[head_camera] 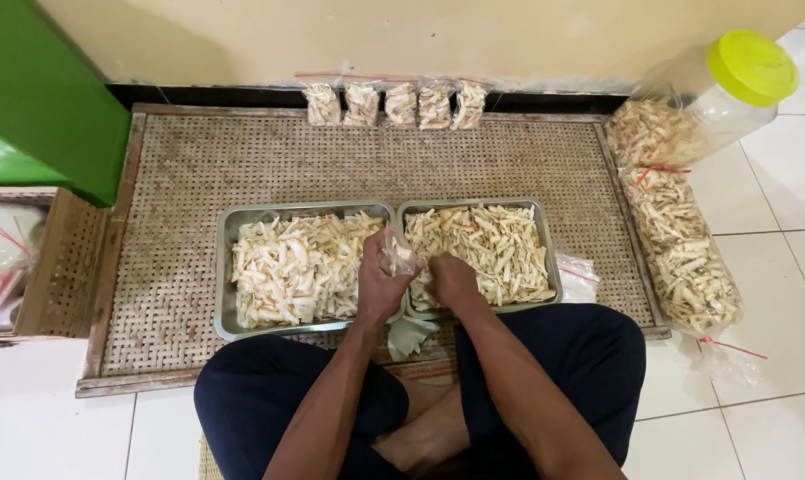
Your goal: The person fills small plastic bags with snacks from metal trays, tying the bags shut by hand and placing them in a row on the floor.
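Note:
Two metal trays sit side by side on a woven mat [242, 151]. The left tray [225, 267] and the right tray [547, 240] are both filled with pale chip sticks. My left hand [380, 283] holds a small clear plastic bag [397, 255] upright over the gap between the trays. My right hand [451, 280] rests on the chips at the near left corner of the right tray, fingers curled into them.
Several small filled bags [393, 104] line the wall at the back. A clear jar with a yellow lid [713, 93] and a long filled bag [687, 258] lie at the right. Empty bags [580, 271] lie by the right tray. A green cabinet [38, 107] stands left.

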